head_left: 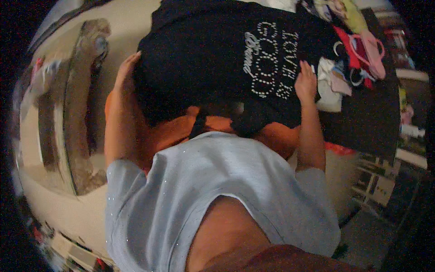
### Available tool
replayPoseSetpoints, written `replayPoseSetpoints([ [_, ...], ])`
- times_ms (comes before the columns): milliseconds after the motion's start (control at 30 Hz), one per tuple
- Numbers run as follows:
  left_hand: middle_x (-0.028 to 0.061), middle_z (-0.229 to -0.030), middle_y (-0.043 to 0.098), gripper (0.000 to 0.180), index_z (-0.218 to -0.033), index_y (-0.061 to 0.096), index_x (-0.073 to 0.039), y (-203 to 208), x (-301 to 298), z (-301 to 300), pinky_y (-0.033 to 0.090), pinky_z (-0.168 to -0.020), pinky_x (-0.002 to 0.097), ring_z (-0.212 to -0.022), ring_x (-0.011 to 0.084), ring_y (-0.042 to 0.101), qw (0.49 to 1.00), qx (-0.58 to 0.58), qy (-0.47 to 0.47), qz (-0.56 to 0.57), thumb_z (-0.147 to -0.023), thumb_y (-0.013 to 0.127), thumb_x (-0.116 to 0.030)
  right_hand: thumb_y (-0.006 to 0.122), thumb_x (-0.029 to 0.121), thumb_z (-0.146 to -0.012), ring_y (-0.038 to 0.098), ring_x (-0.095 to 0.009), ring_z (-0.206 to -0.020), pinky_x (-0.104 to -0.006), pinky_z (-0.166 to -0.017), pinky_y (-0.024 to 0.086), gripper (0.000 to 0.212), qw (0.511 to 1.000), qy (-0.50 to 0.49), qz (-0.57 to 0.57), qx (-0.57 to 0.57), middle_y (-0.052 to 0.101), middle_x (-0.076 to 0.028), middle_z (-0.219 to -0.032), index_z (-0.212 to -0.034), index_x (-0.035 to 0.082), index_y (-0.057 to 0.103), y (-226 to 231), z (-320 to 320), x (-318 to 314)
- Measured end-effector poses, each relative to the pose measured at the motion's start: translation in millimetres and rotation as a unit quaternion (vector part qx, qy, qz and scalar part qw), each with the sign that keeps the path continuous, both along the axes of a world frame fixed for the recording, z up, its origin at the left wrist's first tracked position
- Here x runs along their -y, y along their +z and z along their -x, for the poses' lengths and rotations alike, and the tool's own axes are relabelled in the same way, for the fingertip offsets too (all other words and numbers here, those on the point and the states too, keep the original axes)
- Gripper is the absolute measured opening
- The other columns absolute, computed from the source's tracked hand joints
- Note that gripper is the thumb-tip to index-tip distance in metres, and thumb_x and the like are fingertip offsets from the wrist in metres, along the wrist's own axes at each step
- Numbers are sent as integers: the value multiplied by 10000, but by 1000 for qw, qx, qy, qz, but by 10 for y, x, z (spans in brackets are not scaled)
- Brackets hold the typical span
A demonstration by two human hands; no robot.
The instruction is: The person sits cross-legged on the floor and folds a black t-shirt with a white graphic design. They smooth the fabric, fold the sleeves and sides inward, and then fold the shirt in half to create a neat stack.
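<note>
A black T-shirt (199,54) with silvery, studded-looking lettering is spread out in front of me, its print turned sideways. Along its left edge rests my left hand (128,70), fingers stretched forward and touching the cloth. My right hand (306,84) lies on the shirt's right side, just past the lettering, with its fingers extended. Both hands look open, though the image is dim and slightly blurred. The near hem of the shirt hangs over orange cloth (176,129) at my lap.
Right of the shirt, a dark tabletop (362,118) carries a heap of small garments, including a pink strappy piece (372,54) and a white cloth (328,86). A shelf-like rack (378,186) stands at the lower right. Brown furniture (84,109) is at the left.
</note>
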State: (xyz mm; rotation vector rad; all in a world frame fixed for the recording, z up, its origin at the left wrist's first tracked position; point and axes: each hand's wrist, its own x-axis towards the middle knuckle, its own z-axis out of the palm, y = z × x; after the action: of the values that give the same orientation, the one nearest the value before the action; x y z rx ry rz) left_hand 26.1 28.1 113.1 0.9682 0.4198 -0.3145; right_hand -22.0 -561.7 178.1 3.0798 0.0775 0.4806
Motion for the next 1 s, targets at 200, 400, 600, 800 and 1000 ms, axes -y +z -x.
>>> replayPoseSetpoints([
  [200, 126, -1206, 574, 517, -1206, 552, 13, -88, -161, -445, 405, -941, 343, -1092, 252, 534, 996, 15, -55, -65, -880, 598, -385, 543, 229, -881, 531, -331, -1094, -414, -912, 423, 344, 955, -159, -173, 181, 544, -169, -1221, -1183, 64, 544, 105, -110, 240],
  [400, 125, -1180, 591, 525, -1200, 555, 29, -138, -17, -675, 418, -928, 333, -1062, 238, 557, 977, 76, 67, -186, -888, 593, -391, 566, 371, -870, 631, -345, -861, -406, -757, 486, 277, 929, -234, -243, 152, 670, -144, -886, -929, 101, 581, 171, -303, 423],
  [600, 107, -1189, 591, 495, -1190, 570, 10, -159, -20, -539, 411, -940, 332, -1065, 235, 557, 988, 22, 31, -151, -906, 558, -395, 524, 374, -886, 623, -381, -809, -456, -697, 477, 282, 925, -244, -217, 196, 664, -159, -864, -922, 104, 594, -60, -344, 646],
  [800, 114, -1245, 558, 544, -1250, 536, -21, 126, -25, -739, 370, -993, 361, -1113, 250, 525, 987, 65, -81, -125, -914, 512, -449, 417, 535, -905, 582, -399, -979, -452, -812, 458, 522, 923, -244, -258, 146, 642, -199, -1005, -1033, 77, 632, 446, -765, 482],
  [1000, 112, -1155, 605, 445, -1164, 579, -14, 117, 177, -1324, 447, -898, 349, -1013, 242, 583, 991, 81, -27, -105, -899, 575, -372, 539, 541, -840, 619, -391, -876, -468, -758, 480, 488, 950, -263, -143, 84, 659, -180, -926, -1018, 94, 622, 417, -1377, 798],
])
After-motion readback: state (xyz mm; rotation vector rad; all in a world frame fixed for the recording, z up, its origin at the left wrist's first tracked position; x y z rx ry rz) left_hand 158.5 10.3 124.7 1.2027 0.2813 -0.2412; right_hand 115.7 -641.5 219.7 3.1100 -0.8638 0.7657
